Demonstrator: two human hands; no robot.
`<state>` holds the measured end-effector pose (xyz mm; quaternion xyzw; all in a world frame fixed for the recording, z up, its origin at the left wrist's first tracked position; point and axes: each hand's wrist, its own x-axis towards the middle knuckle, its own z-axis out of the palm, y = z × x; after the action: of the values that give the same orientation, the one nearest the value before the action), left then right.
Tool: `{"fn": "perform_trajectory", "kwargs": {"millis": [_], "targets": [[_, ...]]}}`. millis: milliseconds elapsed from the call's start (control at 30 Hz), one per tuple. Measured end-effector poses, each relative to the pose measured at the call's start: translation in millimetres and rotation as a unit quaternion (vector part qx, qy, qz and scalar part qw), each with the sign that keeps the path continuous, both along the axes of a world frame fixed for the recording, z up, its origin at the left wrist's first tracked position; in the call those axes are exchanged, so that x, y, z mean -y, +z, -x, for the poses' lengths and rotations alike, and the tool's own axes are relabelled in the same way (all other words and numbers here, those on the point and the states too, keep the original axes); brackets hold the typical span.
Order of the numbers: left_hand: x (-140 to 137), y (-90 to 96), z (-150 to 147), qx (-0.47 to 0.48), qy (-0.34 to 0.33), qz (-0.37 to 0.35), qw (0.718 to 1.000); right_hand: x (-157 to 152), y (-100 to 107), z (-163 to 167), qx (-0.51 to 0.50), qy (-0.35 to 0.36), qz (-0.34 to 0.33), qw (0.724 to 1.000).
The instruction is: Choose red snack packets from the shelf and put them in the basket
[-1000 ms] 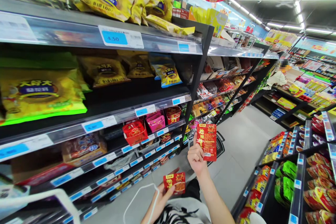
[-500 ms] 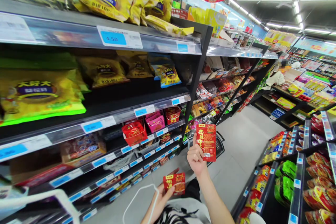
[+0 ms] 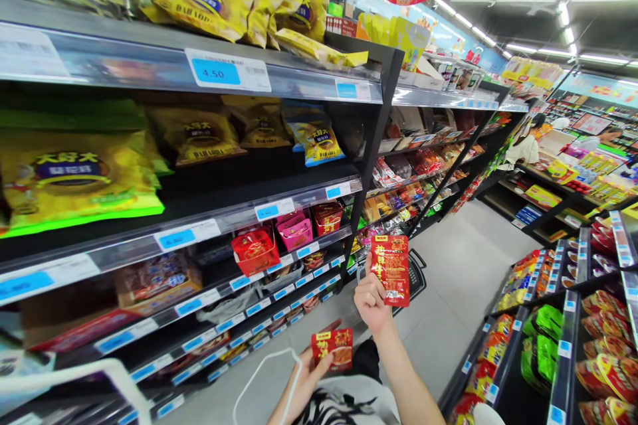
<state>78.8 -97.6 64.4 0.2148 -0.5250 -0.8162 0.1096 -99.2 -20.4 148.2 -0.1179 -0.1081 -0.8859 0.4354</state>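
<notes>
My right hand is raised in front of me and grips a red snack packet by its left edge. Small gold print covers that packet's face, with large yellow characters down one side. Lower and to the left, my left hand holds a second, smaller-looking red packet near my body. Its thumb lies across the front, where a picture of food shows. Both packets stand roughly upright and apart from each other. The fingers behind them are mostly hidden.
Tall shelves with yellow snack bags run along my left. A black basket stands on the floor behind the raised packet. To the right is a low shelf of bagged snacks. A person is farther down the aisle.
Both hands and packets are almost where they were, shifted only by a few pixels. Far off at the right, another person has come into view behind the displays.
</notes>
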Motion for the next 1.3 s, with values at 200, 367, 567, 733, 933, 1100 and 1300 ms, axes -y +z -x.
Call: {"fn": "perform_trajectory", "kwargs": {"millis": [200, 367, 567, 733, 933, 1100, 1300], "targets": [[-1.4, 1.8, 0.7, 0.003, -0.006, 0.018, 1.0, -3.9, -1.9, -1.2, 0.001, -0.027, -0.102, 0.994], [-2.7, 5.8, 1.4, 0.01, -0.013, 0.015, 1.0, -6.0, -5.1, -0.3, 0.016, -0.029, -0.133, 0.991], [-1.6, 2.9, 1.0, 0.009, -0.015, 0.016, 1.0, -5.8, -1.0, -1.0, 0.029, -0.012, -0.099, 0.995], [-0.4, 0.8, 0.3, 0.006, -0.01, 0.018, 1.0, -4.2, -0.7, -1.1, 0.014, -0.006, -0.101, 0.995], [-0.4, 3.3, 0.1, 0.001, -0.002, 0.01, 1.0, -2.9, -3.4, -0.9, -0.002, -0.03, -0.177, 0.984], [-1.5, 4.1, 0.7, 0.005, 0.012, -0.007, 1.0, -5.1, 3.1, -4.5, -0.039, -0.055, -0.276, 0.959], [-2.4, 2.9, 2.0, 0.007, 0.019, -0.004, 1.0, -6.4, 17.7, -11.8, -0.1, -0.063, -0.33, 0.936]]}}
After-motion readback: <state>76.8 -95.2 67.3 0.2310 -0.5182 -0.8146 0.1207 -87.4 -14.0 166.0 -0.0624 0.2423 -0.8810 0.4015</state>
